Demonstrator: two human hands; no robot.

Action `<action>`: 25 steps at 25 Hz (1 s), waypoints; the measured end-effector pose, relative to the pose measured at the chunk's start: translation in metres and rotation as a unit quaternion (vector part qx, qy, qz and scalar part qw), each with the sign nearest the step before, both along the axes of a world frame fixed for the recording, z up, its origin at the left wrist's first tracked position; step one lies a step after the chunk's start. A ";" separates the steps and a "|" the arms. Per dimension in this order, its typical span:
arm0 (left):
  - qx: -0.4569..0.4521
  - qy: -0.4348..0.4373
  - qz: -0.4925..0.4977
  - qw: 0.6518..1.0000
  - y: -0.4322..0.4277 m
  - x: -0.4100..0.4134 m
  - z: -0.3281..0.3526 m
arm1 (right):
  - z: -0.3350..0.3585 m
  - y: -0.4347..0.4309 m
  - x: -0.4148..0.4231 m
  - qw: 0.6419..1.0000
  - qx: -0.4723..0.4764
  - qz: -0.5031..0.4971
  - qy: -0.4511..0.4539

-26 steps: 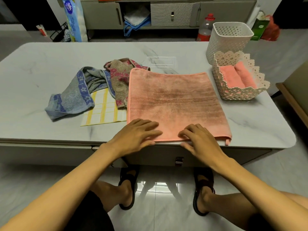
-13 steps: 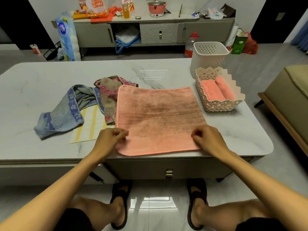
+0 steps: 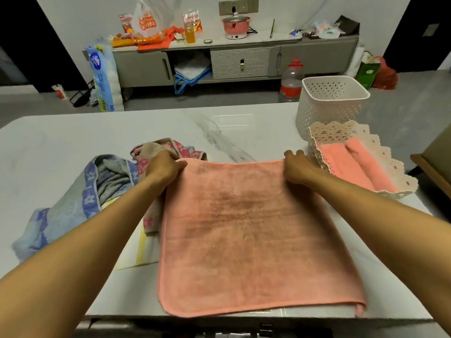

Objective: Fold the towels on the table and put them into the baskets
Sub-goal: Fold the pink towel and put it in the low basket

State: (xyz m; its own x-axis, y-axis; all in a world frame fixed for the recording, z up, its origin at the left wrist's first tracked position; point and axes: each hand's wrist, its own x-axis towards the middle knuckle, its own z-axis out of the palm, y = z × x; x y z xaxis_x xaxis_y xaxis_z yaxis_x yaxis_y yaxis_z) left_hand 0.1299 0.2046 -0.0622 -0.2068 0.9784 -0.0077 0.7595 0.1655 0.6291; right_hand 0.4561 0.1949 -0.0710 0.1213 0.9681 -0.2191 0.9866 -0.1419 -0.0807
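The table (image 3: 73, 147) carries a pink towel (image 3: 249, 240) spread flat at its near edge, with a blue-grey towel (image 3: 63, 215) and a floral towel (image 3: 170, 146) crumpled just beside it on the left. At the right stand a perforated basket (image 3: 324, 113) and, nearer, a lace-edged basket (image 3: 336, 131) holding folded pink cloth (image 3: 346, 164). The left hand (image 3: 163, 168) and right hand (image 3: 296, 167) each close their grip on a far corner of the pink towel.
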 end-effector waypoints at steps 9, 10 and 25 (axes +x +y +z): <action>0.042 0.022 -0.015 0.999 -0.002 -0.001 0.016 | 0.018 0.005 0.002 0.991 0.110 0.038 -0.072; 0.068 0.021 -0.018 0.997 -0.012 -0.001 0.024 | 0.028 -0.004 0.002 0.985 0.142 0.051 -0.088; -0.028 -0.005 -0.257 0.966 -0.272 -0.031 0.010 | -0.015 -0.276 0.062 0.981 0.129 0.056 0.133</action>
